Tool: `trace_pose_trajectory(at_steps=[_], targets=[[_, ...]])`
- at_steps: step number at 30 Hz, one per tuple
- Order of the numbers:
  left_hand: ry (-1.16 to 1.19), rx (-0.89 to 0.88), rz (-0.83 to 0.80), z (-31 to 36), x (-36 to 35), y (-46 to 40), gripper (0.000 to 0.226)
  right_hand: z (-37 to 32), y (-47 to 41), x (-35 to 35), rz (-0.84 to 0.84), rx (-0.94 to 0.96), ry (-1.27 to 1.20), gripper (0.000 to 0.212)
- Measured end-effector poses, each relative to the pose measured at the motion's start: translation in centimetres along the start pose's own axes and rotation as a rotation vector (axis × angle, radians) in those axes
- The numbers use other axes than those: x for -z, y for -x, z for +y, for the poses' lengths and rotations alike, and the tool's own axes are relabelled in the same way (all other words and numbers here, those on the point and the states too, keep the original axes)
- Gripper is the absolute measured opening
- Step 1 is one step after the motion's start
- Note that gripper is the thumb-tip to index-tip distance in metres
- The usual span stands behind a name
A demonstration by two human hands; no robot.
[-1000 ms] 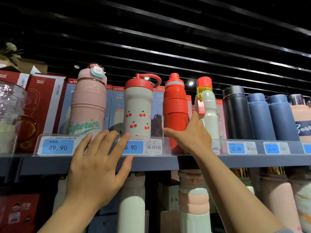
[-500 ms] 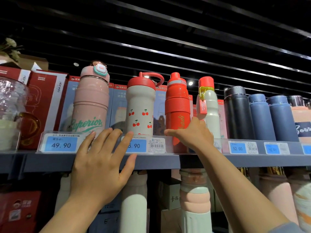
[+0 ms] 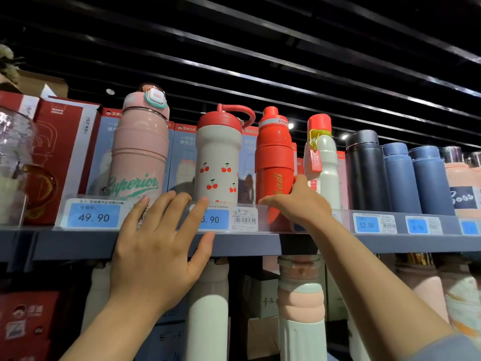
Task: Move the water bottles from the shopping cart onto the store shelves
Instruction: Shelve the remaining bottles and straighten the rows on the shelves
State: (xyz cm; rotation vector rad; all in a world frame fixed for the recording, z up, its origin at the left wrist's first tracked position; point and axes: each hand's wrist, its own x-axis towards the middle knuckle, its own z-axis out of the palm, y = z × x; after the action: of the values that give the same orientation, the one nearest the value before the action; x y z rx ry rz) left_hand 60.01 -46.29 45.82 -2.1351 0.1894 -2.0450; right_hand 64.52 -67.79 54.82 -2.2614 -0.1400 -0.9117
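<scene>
The red bottle is stood upright on the shelf, between the cherry bottle and the white bottle. Its lower part is gripped by the right hand. The left hand is spread flat, fingers apart, over the shelf edge.

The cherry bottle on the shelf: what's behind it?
Behind the cherry bottle stand blue product boxes with red tops, showing on both sides. The part directly behind it is hidden.
</scene>
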Motion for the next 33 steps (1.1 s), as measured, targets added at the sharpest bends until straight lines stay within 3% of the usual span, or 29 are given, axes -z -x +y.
trace_pose_trajectory(at_steps=[9, 13, 16, 18, 21, 24, 33], targets=[[-0.034, 0.015, -0.085, 0.2, 0.7, -0.1, 0.052, 0.3, -0.4, -0.4, 0.025, 0.018, 0.010, 0.087], [-0.045, 0.031, -0.143, 0.5, 1.2, -0.3, 0.054, 1.6, 0.2, -0.5, 0.129, 0.174, -0.043, 0.088], [-0.031, 0.109, -0.130, 1.7, 1.2, -0.4, 0.055, 4.5, 0.3, 2.1, 0.270, 0.344, -0.128, 0.080], [-0.006, 0.159, -0.073, 3.7, 0.8, -1.2, 0.054, 7.0, -0.9, 4.4, 0.327, 0.343, -0.148, 0.070], [0.044, 0.136, -0.011, 8.3, -0.5, -3.0, 0.051, 9.5, -3.5, 6.5, 0.206, 0.261, -0.104, 0.063], [0.054, 0.075, -0.041, 12.2, -2.3, -3.6, 0.052, 10.8, -5.0, 6.7, 0.089, 0.243, -0.053, 0.069], [-0.080, -0.009, 0.023, 12.9, -4.1, -2.9, 0.055, 11.1, -8.7, 5.9, -0.215, 0.179, -0.289, 0.080]])
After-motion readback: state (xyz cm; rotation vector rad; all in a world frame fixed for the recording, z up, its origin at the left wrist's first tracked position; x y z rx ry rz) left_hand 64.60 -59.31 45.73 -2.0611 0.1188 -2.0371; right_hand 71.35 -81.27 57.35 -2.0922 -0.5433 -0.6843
